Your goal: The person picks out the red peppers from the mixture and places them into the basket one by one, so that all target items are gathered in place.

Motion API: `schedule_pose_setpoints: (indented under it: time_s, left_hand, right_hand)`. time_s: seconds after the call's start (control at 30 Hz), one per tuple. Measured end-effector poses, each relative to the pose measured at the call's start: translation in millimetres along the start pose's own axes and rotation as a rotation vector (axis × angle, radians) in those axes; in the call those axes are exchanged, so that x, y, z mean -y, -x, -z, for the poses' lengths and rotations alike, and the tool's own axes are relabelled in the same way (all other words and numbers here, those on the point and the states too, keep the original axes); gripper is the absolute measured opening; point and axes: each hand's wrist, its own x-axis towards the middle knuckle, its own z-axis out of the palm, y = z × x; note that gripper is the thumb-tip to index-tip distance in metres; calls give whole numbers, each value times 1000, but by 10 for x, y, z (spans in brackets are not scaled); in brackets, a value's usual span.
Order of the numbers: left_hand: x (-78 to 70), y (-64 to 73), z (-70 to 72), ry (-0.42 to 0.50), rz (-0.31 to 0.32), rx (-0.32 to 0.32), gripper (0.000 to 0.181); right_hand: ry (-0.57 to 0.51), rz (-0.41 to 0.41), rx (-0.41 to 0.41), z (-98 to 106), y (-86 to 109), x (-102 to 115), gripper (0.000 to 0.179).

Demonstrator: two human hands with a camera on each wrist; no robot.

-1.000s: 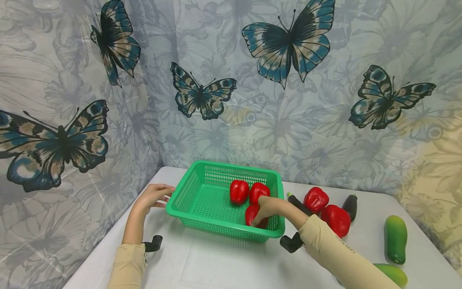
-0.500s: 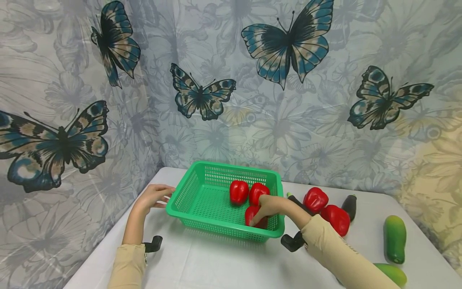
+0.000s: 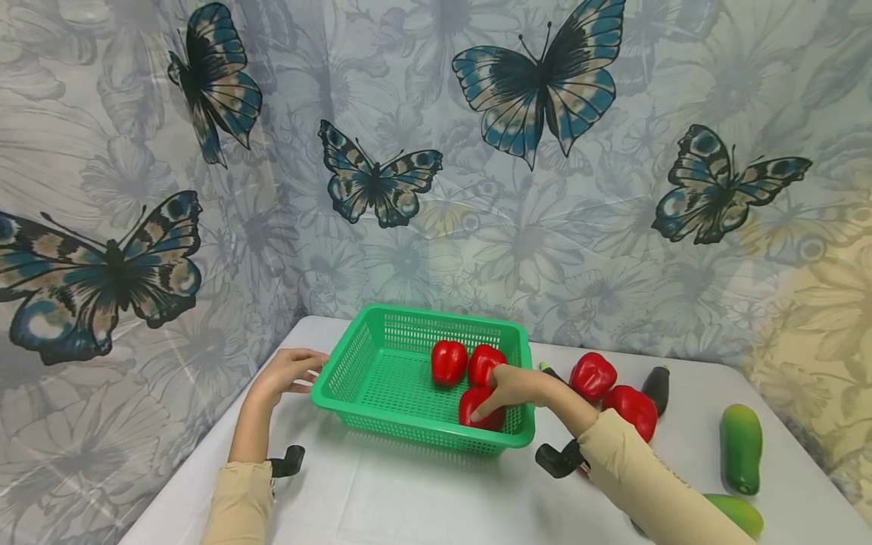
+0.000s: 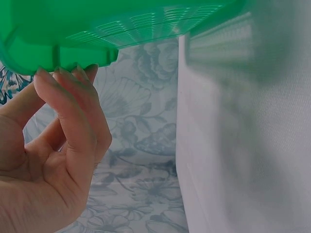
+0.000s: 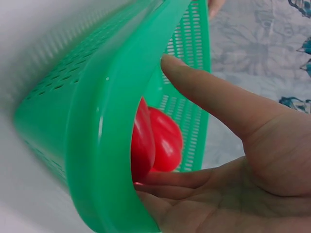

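Note:
A green plastic basket point(image 3: 409, 421) stands on the white table. My left hand point(image 3: 289, 369) is at its left side, the bent fingertips touching the rim from outside; in the left wrist view the fingers point(image 4: 80, 111) meet the rim's underside. Inside the basket's right part are three red bell peppers: one at the back point(image 3: 449, 363), one beside it point(image 3: 487, 362) and a front one point(image 3: 468, 409). Over the front pepper is my right hand point(image 3: 514, 386), partly hiding it. The right wrist view shows its thumb point(image 5: 209, 92) spread away from the peppers, fingers extended beneath.
To the basket's right lie two more red bell peppers point(image 3: 593, 376) and dark eggplants point(image 3: 657, 390). Further right and nearer are two green gourd-like vegetables point(image 3: 742, 448). A butterfly-print cloth point(image 3: 538, 250) hangs behind the table. Black camera mounts point(image 3: 560, 459) sit at both wrists.
My right hand has loosened from the front pepper and shifted slightly up, so more of that pepper shows. My left hand stays at the basket's rim.

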Motion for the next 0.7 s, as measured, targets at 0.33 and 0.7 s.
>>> schedule_pose_setpoints:
  time_s: [0.33,0.7]
  left_hand:
    - [-1,1,-9,3,4,-5,44]
    - [-8,3,-10,-5,0,-8,44]
  right_hand:
    - [-33,-12,-45,-43,-17,-62,56]
    - [-82,18,-64,-42,-22,-122,66]
